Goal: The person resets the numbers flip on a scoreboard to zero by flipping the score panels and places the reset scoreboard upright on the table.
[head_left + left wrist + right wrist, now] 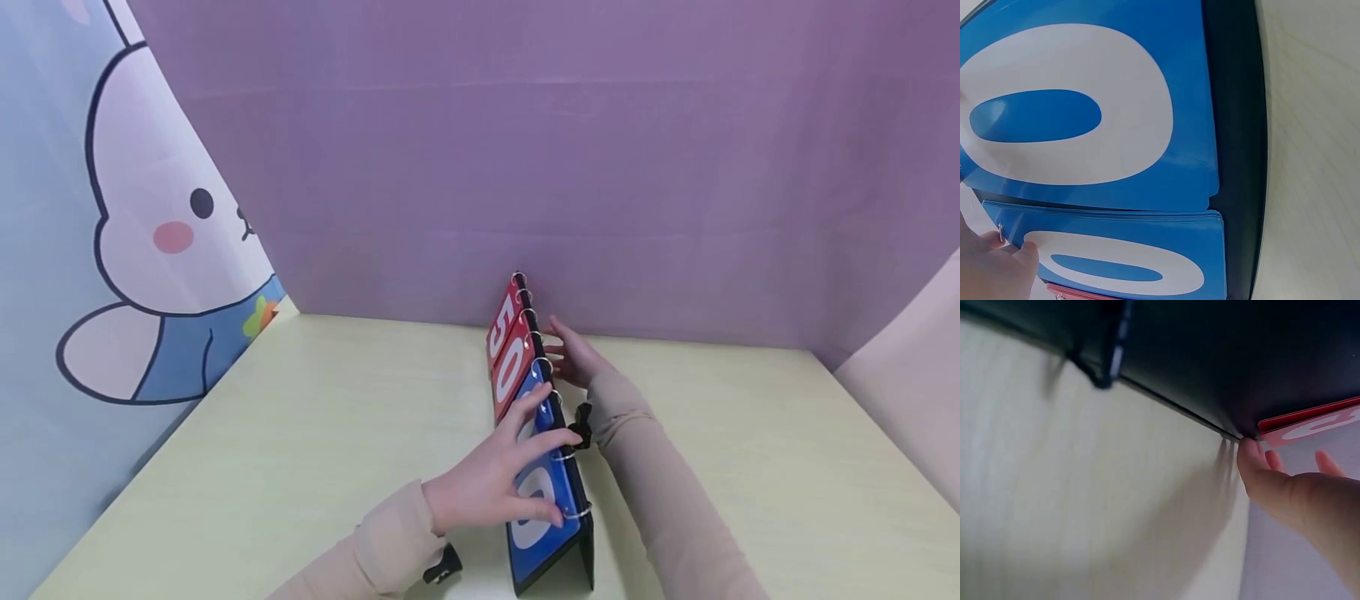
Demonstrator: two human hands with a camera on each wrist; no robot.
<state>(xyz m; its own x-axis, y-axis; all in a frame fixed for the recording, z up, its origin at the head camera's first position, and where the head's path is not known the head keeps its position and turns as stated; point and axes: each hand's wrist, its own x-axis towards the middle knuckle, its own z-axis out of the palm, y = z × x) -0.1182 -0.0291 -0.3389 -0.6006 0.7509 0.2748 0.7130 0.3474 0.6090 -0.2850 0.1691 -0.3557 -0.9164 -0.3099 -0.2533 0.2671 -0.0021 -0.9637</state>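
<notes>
A tabletop flip scoreboard point(587, 550) stands as a black tent, its long side running away from me. Blue cards point(1191, 75) marked 0 hang on its near half. Red cards point(517, 360) showing 5 and 0 hang on the far half, from metal rings along the top. My left hand point(491, 475) spreads over the blue cards, fingertips right at the ringed top edge. Behind the far end is my right hand point(576, 354), fingers loosely extended; in the right wrist view, a fingertip meets the black back panel point(1197, 362) at its corner.
The scoreboard stands on a pale yellow table point(360, 400). A purple cloth point(525, 167) rises at the back edge, with a blue cartoon-printed sheet point(37, 225) on the left. Small black wrist pieces point(442, 564) show below both sleeves.
</notes>
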